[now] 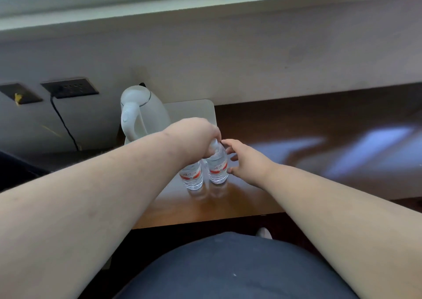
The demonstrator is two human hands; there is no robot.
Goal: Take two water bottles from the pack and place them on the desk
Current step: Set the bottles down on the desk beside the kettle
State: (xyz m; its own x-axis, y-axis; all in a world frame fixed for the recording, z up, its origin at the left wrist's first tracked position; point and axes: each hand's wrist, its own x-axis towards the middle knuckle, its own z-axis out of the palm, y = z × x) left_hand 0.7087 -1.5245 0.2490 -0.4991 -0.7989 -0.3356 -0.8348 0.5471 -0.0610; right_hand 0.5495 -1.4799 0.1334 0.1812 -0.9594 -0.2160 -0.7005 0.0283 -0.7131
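Two small clear water bottles with red-and-white labels stand upright side by side on the brown wooden desk point(296, 138). The left bottle point(193, 177) has its top hidden under my left hand. My left hand point(194, 136) reaches over both and grips the cap and neck of the right bottle point(218, 168). My right hand point(244, 159) is just right of that bottle with its fingers spread, fingertips close to or touching its side. No pack is in view.
A white electric kettle point(139, 113) stands on a white tray point(194, 109) just behind the bottles, against the wall. A black cable point(64, 125) runs down from a wall socket point(70, 88) at the left. The desk's front edge point(205, 221) lies close to my body.
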